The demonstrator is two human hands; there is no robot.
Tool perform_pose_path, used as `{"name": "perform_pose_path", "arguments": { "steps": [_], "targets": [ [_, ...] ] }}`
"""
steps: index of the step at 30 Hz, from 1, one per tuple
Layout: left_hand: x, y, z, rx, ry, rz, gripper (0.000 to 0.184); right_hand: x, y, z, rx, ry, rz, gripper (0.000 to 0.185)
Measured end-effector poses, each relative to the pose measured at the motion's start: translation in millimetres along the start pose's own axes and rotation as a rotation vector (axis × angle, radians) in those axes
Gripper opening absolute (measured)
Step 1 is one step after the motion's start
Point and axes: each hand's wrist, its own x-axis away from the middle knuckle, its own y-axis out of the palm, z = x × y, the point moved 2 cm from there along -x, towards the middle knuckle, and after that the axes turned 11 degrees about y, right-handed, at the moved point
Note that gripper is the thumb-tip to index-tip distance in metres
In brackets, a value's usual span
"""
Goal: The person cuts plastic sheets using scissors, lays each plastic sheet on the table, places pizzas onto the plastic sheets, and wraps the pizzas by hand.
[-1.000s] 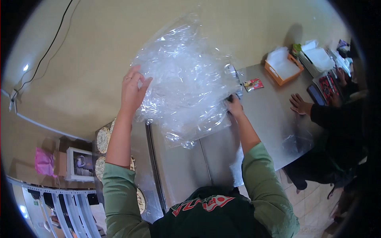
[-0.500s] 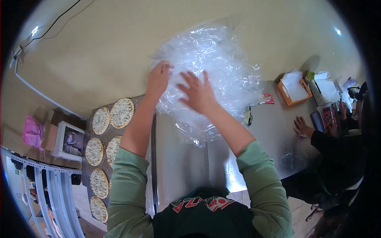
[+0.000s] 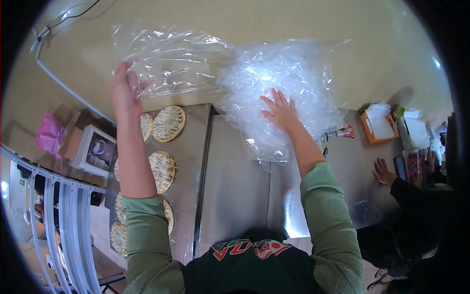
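My left hand (image 3: 128,93) is up at the left with its fingers closed on the edge of a clear plastic bag (image 3: 181,61). The bag stretches sideways from that hand to a heap of crumpled clear plastic bags (image 3: 306,73). On the heap rests my right hand (image 3: 281,111), palm down with fingers spread. The heap lies at the back of a steel table (image 3: 235,191), against the wall. Below my left hand and forearm, several round cheese-topped pizzas (image 3: 169,123) lie on a metal surface; my arm hides some of them.
To the right stand an orange paper-lined box (image 3: 379,128) and a white basket (image 3: 413,132). A red packet (image 3: 346,131) lies beside the heap. Another person's hand (image 3: 384,171) rests on the table's right end. A metal shelf rack (image 3: 73,210) stands at the left.
My left hand has moved left from the heap, drawing one bag out over the pizzas. My right hand has shifted right and stays on the heap. The view has turned slightly.
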Motion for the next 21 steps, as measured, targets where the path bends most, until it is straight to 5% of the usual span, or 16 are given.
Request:
{"name": "perform_pose_path", "arguments": {
  "steps": [2, 5, 6, 7, 10, 12, 14, 18, 21],
  "targets": [
    [15.4, -20.1, 15.5, 0.068, -0.026, -0.035, 0.03, -3.9, -1.9, -2.0, -0.009, 0.022, -0.047, 0.053],
    [59.7, -27.5, 15.0, 0.096, -0.246, 0.233, 0.032, -12.6, -18.0, -4.4, 0.005, -0.012, -0.075, 0.05],
    [74.8, -50.5, -4.7, 0.169, -0.336, 0.141, 0.032, -10.3, -24.2, -6.0, 0.015, -0.031, -0.085, 0.049],
    [91.6, -72.0, -21.5, 0.244, -0.428, 0.052, 0.031, -1.6, -35.2, -10.7, -0.019, -0.086, 0.015, 0.048],
    [165.9, -64.1, -26.7, 0.124, -0.709, 0.311, 0.028, 66.5, -92.9, -34.3, -0.269, -0.289, 0.485, 0.048],
    [213.8, -79.1, -49.1, 0.178, -0.852, 0.309, 0.032, 139.1, -117.1, -44.6, -0.604, -0.334, 0.453, 0.058],
    [263.8, -90.5, -68.7, 0.234, -0.932, 0.268, 0.032, 196.6, -86.3, -47.0, -0.999, -0.325, 0.18, 0.063],
    [352.8, -85.9, -88.2, 0.328, -1.146, 0.164, 0.035, 254.4, 21.1, -31.6, -1.618, 0.198, -0.696, 0.046],
    [382.9, -66.2, -73.6, -0.181, -1.094, -0.057, 0.032, 272.8, 73.7, -4.2, -1.784, 0.64, -0.913, 0.033]
  ]
}}
